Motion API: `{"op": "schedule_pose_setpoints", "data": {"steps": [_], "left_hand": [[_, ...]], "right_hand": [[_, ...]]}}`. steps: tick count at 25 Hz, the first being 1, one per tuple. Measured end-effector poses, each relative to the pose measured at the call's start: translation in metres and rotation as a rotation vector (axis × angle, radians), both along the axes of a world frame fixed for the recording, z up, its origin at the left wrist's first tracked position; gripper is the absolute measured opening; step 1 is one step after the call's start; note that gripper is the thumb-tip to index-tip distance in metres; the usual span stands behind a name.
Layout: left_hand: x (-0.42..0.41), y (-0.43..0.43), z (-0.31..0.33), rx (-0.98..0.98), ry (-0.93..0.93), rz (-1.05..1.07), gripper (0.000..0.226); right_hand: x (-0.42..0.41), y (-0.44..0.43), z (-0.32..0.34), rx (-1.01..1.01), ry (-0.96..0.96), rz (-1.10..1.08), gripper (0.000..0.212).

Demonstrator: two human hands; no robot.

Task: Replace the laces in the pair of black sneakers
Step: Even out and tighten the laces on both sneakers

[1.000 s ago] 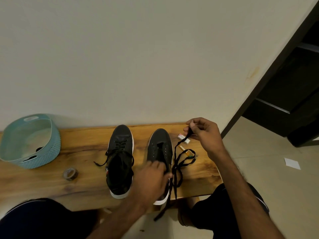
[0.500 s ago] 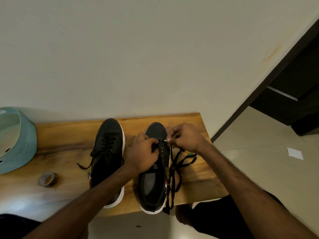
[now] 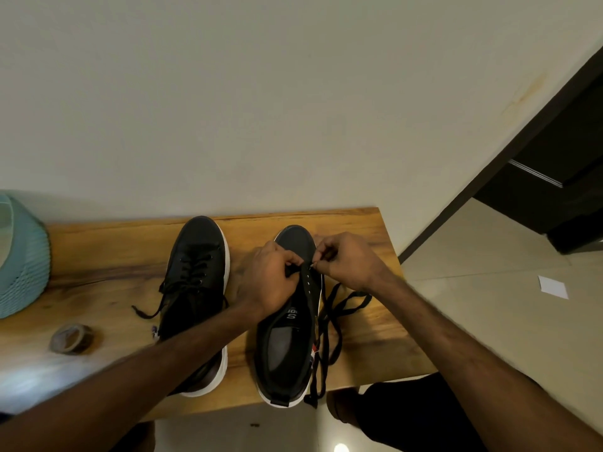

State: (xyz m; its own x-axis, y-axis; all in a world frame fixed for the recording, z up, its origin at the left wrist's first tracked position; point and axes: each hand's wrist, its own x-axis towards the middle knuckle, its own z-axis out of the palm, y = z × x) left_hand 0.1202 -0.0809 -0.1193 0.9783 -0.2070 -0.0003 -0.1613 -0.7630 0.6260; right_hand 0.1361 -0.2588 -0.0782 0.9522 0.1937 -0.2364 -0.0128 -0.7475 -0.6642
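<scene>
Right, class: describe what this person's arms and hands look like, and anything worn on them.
The left forearm and right forearm are bare, with no sleeves in view. The left hand and right hand wear no gloves, and no watch, bracelet or ring shows on the sides the camera sees.

Your L hand (image 3: pixel 270 280) is curled, gripping the sneaker (image 3: pixel 284 350) by its eyelet flap; R hand (image 3: pixel 349 262) pinches the lace tip (image 3: pixel 314 264) just beside L fingertips. Both forearms bare, angling inward.
</scene>
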Motion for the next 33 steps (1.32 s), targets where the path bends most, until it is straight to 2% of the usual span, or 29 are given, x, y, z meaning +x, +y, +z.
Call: {"op": "schedule_pose_setpoints", "data": {"steps": [3,9,16,20,27,33], "left_hand": [[0.0,-0.001,-0.002,0.008,-0.01,0.014,0.019],[0.0,-0.001,-0.006,0.035,0.004,0.038,0.021],[-0.002,-0.003,-0.001,0.003,0.027,0.063,0.02],[-0.005,-0.004,0.003,0.003,0.028,0.075,0.021],[-0.007,-0.005,0.003,0.002,0.023,0.088,0.019],[-0.009,-0.005,0.002,0.014,-0.021,0.059,0.021]], "right_hand": [[-0.001,0.002,-0.001,-0.025,-0.045,0.027,0.004],[-0.003,0.005,-0.004,0.058,-0.035,0.008,0.006],[-0.008,0.008,-0.012,0.179,-0.009,-0.144,0.008],[-0.008,0.009,-0.014,0.132,-0.05,-0.093,0.007],[-0.006,0.006,-0.008,0.137,0.035,-0.128,0.007],[-0.011,0.014,-0.007,0.098,-0.061,-0.159,0.029]]}}
